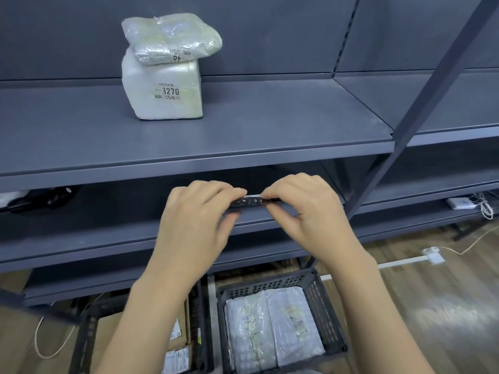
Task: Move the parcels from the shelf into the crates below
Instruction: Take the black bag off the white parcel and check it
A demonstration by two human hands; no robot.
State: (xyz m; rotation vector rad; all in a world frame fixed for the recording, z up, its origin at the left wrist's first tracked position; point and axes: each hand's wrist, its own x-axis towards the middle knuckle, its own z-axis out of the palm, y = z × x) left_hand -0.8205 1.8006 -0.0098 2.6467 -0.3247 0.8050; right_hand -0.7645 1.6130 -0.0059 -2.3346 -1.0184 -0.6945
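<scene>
Two white wrapped parcels stand stacked on the grey shelf point(243, 130): a blocky one marked 3270 point(163, 90) with a flatter, shiny one point(172, 36) lying on top. In front of the lower shelf edge, my left hand point(194, 225) and my right hand point(305, 211) together pinch a thin dark parcel point(247, 202), seen edge-on, each at one end. Straight below, the right black crate point(318, 292) holds a plastic-wrapped parcel point(272, 327). The left black crate point(83, 333) holds cardboard boxes point(113, 336), partly hidden by my left forearm.
A slanted grey upright point(421, 109) of the shelving crosses the right side. Dark items point(40, 198) lie on the lower shelf at left. A white adapter with cables point(459, 203) sits on the right lower shelf. A white cable duct point(399, 263) runs along the wooden floor.
</scene>
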